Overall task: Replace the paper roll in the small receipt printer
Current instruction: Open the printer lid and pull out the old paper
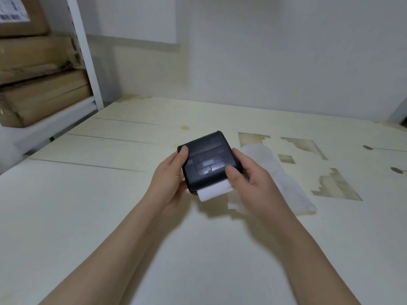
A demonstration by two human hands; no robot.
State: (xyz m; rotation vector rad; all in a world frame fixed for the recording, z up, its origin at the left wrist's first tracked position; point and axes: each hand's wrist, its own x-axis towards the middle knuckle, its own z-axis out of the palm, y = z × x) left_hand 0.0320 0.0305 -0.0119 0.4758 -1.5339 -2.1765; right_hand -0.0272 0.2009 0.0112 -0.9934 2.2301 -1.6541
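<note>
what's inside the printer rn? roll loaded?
Lid closed, so the interior is hidden. A white paper strip sticks out of the black printer, held by left hand and right hand.

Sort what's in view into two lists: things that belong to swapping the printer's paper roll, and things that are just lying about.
Part of the job:
- black receipt printer, held by the left hand and right hand
- white paper strip sticking out of its near edge

Lying about:
- white plastic bag on the table, possibly packaging
- cardboard boxes on the white shelf
</note>
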